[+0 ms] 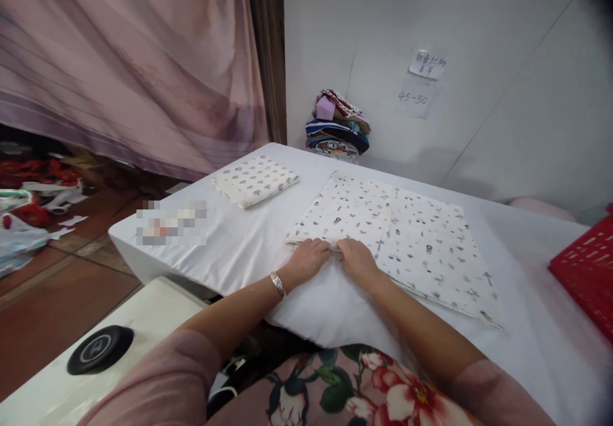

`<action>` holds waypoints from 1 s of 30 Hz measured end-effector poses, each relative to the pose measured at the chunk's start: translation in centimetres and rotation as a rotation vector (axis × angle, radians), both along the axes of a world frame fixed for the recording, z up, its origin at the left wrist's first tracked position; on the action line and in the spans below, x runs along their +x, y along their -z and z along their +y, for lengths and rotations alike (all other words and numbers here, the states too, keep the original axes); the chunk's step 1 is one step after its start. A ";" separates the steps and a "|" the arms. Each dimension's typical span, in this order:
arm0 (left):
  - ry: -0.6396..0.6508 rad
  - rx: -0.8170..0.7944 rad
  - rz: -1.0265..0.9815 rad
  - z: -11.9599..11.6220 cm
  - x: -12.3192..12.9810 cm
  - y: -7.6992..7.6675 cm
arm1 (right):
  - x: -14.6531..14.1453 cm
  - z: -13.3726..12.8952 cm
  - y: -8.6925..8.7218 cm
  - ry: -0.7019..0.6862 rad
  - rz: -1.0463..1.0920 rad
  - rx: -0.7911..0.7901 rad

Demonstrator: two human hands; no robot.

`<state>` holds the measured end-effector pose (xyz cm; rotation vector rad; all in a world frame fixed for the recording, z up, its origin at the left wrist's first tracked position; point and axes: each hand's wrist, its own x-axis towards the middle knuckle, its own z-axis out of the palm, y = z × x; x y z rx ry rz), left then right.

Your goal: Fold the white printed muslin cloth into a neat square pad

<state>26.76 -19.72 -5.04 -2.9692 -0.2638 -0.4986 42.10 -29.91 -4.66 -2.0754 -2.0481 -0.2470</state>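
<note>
The work surface is a table [239, 247] under a smooth white covering, creased at left of centre. A pink curtain [143, 62] fills the upper left; brown tile floor [62, 298] shows at the left edge. A pale wall [373, 23] occupies the upper right. Folded fabrics [338, 129] are stacked beyond the table's far edge, upper centre. A red perforated basket [587, 266] stands at the right edge.

Writing: two sheets are fixed to the wall. The upper sheet [428, 64] bears handwritten characters, too small to read reliably; the lower sheet [414, 98] reads "45-50". A black round object [100, 349], lower left, carries a circular emblem; its brand is illegible.

The printed cloth [421, 241] lies spread from centre to right, small motifs facing up. Left hand [309, 263] and right hand [359, 263] are close together at its near edge, left portion. Both grips are narrow, closed on the folded edge; thumb placement cannot be determined. A second folded cloth [256, 180] lies at upper left of the table.
</note>
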 end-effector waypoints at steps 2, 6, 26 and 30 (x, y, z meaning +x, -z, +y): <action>-0.002 0.020 0.008 0.1 0.5 0.1 | 0.0 0.0 0.0 0.007 -0.004 0.000; 0.032 0.021 -0.003 0.2 0.5 -0.4 | -0.1 -0.1 -0.1 0.038 -0.009 0.026; -0.068 -0.110 -0.089 -0.4 -0.7 -1.0 | -0.9 -0.6 0.9 -0.017 0.014 0.046; -0.155 -0.061 -0.071 0.1 -1.3 -0.4 | -0.7 -0.5 0.8 0.018 0.047 0.027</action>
